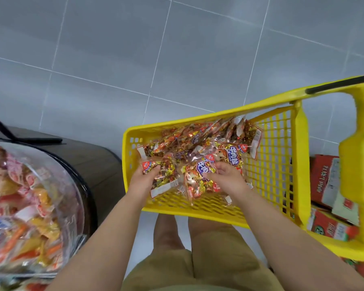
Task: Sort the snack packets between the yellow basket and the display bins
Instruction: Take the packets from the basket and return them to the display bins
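Observation:
A yellow basket (269,164) with a mesh bottom stands on the floor in front of me, holding several shiny red-and-gold snack packets (200,141). My left hand (144,179) grips one packet (163,177) at the basket's near left side, thumb over its top. My right hand (226,178) grips another packet (200,179) beside it, fingers curled on the wrapper. A clear display bin (57,181) full of mixed orange, pink and yellow packets sits at the left edge.
The basket's yellow handle with a black bar (343,82) rises at the right. Red cardboard cartons (328,183) lie under and beside it. A dark brown stand (97,162) carries the bin. Grey floor tiles spread beyond; my knees are below the basket.

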Demonstrator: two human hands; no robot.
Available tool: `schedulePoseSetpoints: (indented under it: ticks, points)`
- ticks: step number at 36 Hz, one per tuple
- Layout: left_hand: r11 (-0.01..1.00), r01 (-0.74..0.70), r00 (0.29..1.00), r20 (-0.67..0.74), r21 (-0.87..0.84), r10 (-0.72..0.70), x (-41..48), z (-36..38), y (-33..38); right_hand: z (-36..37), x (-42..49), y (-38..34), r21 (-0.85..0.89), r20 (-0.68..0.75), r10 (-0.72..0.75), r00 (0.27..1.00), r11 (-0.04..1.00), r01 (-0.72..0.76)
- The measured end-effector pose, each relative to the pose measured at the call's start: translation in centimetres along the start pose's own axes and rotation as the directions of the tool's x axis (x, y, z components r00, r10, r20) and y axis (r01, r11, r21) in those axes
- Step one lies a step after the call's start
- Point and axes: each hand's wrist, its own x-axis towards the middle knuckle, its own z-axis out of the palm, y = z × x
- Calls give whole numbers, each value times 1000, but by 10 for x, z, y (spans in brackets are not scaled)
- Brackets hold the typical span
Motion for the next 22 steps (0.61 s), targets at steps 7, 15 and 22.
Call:
schedulePoseSetpoints:
  ticks: [7,15,22]
  points:
    - [992,127,970,209,8,-126,-21,30,18,11,-28,-9,177,108,-96,990,981,76]
    - [998,34,925,381,-48,-14,-34,39,23,23,-31,-21,165,122,-222,967,966,201]
    - [996,70,975,216,-56,-56,-23,43,7,-10,11,-5,-3,-627,24,779,999,-34]
